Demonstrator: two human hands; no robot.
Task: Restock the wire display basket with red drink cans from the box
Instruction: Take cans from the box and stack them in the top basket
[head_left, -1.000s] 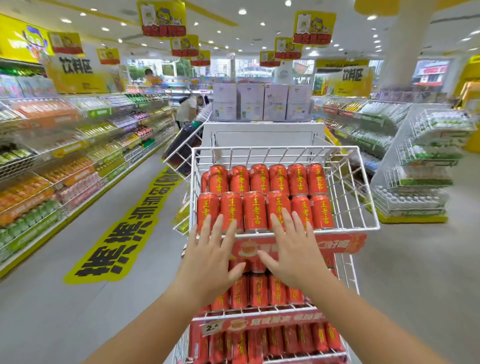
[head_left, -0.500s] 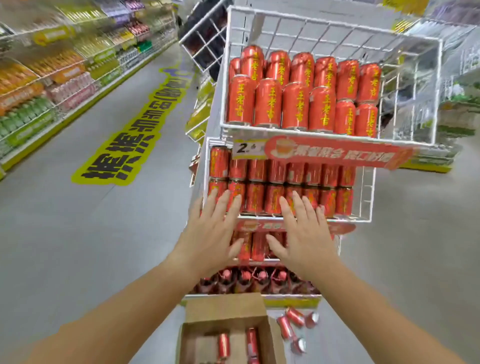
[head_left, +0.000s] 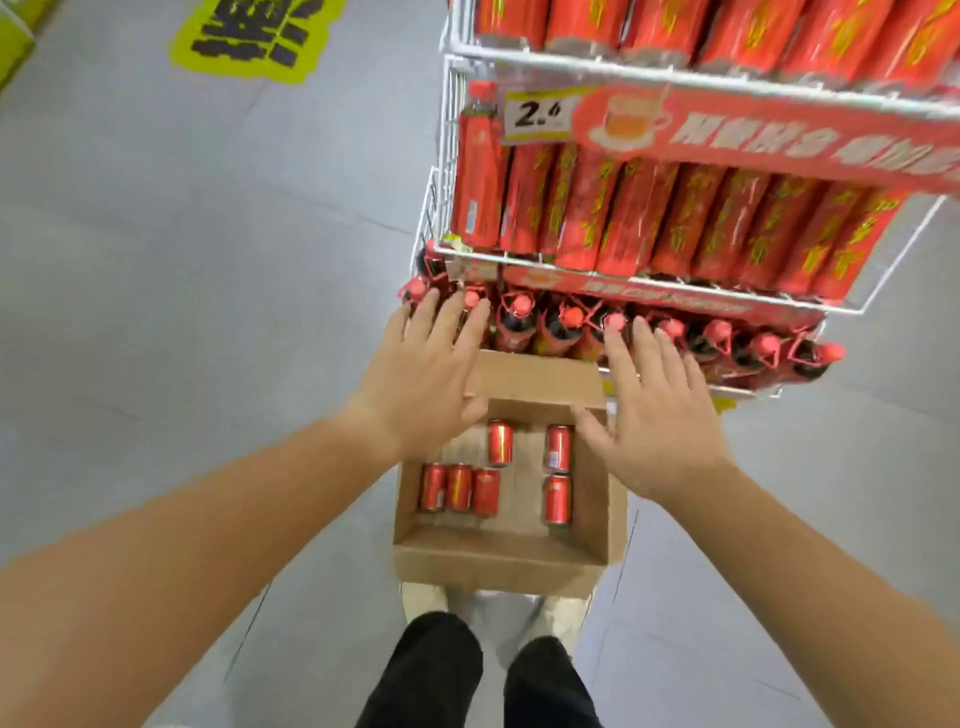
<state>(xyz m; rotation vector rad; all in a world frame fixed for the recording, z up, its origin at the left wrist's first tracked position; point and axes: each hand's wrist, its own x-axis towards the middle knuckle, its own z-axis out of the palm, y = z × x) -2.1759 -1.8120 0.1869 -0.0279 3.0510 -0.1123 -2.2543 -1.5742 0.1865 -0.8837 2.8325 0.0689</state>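
Both hands hover spread and empty, left hand (head_left: 421, 374) and right hand (head_left: 654, 415), over the cardboard box (head_left: 498, 566) holding 6 red cans (head_left: 459, 487). Beyond the box, red-capped bottles (head_left: 563, 325) line up beneath the stocked wire display basket (head_left: 571, 63); 2 shoes (head_left: 423, 597) sit at its near side
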